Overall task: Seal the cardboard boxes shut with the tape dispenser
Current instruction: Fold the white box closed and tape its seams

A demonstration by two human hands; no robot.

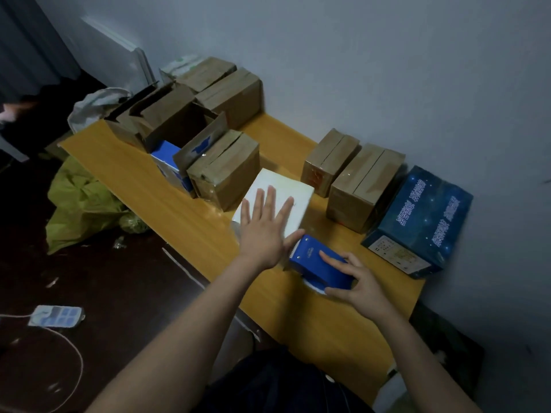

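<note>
The left hand (262,234) lies flat, fingers spread, on a white box (277,198) in the middle of the worktop (167,210). Just beside it toward the near edge, the right hand (354,281) has its fingers wrapped around the blue tape dispenser (316,260). Brown cardboard boxes (223,171) line the far edge.

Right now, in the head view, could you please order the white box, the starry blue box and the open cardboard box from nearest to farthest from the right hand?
From the right hand, which grips the tape dispenser:
1. White box, just ahead to the left, under the left hand.
2. Starry blue box, to the right by the wall.
3. Open cardboard box, at the table's far left end.
</note>
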